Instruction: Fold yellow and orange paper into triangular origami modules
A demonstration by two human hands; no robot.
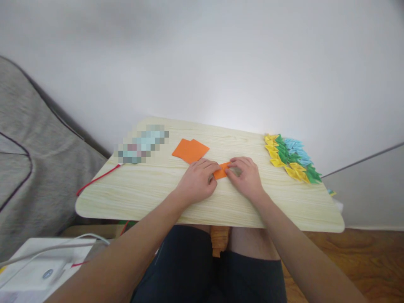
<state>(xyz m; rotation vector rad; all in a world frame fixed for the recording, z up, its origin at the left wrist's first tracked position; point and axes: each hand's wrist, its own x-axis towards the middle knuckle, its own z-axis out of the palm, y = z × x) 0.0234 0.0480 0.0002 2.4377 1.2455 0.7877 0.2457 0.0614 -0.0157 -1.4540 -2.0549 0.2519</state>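
Note:
A small folded piece of orange paper (pixel 221 171) lies on the pale wood-grain table (pixel 151 185) between my two hands. My left hand (pixel 199 179) has its fingers bent over the paper's left end, pressing it to the tabletop. At the right end, my right hand (pixel 246 176) pinches the paper between thumb and fingers. Just beyond my left hand lie overlapping orange paper squares (pixel 189 150), flat and apart from the piece I hold. My fingertips cover parts of the folded paper's two ends.
Folded paper pieces (pixel 288 158) in yellow, green and blue are grouped at the table's right. A blurred-out object (pixel 142 145) with a red cable (pixel 97 180) lies at the left. A white wall (pixel 221 63) stands behind; a grey sofa (pixel 41 155) is at the left.

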